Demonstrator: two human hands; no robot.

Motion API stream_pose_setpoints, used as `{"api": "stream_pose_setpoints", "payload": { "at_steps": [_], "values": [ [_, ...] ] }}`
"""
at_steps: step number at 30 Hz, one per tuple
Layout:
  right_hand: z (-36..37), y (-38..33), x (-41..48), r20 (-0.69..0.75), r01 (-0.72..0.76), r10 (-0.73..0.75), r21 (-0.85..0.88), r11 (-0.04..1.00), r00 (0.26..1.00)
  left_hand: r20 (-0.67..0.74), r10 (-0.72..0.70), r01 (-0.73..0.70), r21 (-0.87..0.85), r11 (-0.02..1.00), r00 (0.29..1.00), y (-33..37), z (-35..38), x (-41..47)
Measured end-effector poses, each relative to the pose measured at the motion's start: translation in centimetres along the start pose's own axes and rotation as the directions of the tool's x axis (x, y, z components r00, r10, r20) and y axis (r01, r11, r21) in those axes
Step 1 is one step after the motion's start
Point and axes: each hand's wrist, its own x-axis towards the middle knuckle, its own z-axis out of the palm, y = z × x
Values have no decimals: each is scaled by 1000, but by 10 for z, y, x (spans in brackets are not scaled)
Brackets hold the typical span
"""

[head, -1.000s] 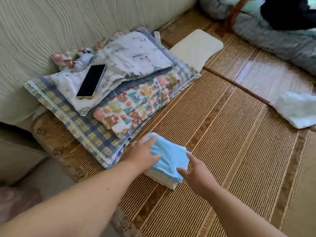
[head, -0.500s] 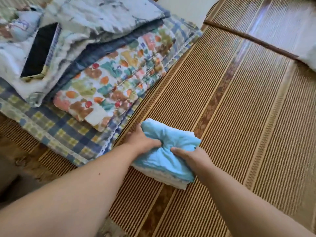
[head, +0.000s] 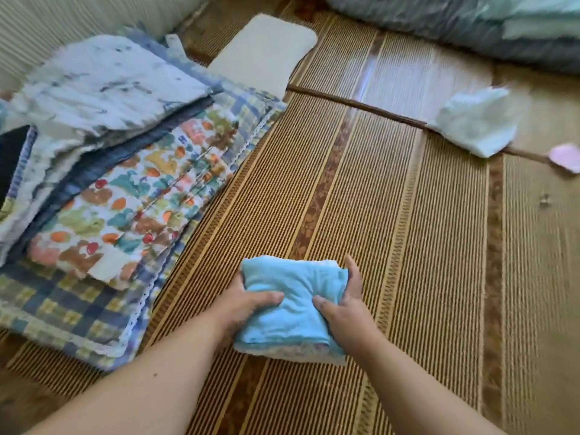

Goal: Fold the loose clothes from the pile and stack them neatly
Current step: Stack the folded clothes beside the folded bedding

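Left hand (head: 251,307) and right hand (head: 345,304) grip the bundle (head: 293,285), 1 each side, thumbs on top | lift level, keep layers squeezed | land square on stack (head: 125,199)

**Folded blue bundle gripped in both hands**

A folded blue bundle (head: 292,306) is gripped on either side by the left hand (head: 248,312) and the right hand (head: 345,312), with both thumbs pressed into its top, at the near middle of the woven mat (head: 408,246). A stack of folded patterned cloths (head: 125,199) is seen along the mat's left edge, and a crumpled pale cloth (head: 474,124) toward its far right corner
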Motion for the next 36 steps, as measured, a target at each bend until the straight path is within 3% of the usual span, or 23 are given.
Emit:
{"api": "stream_pose_setpoints", "payload": {
  "at_steps": [8,13,17,22,28,33,36],
  "values": [
    [-163,1,-102,-297,117,-110,6,993,949,335,90,-52,-119,992,938,21,166,-67],
    [-292,26,-211,-459,131,-169,-114,985,872,345,205,-280,186,942,916,10,332,-139],
    [-386,46,-300,-496,157,-196,-120,980,846,428,258,-440,411,798,866,-8,442,-199],
    [-515,67,-427,-499,231,-176,50,972,849,576,327,-538,240,808,749,-41,582,-293],
    [-629,92,-528,-481,70,-71,-20,997,874,709,314,-615,212,759,632,-77,709,-353],
    [-678,122,-553,-495,100,-29,118,988,869,739,176,-565,315,762,650,-86,770,-362],
    [-698,139,-562,-535,91,-17,113,989,845,727,118,-555,399,730,677,-96,801,-360]
  ]
}}
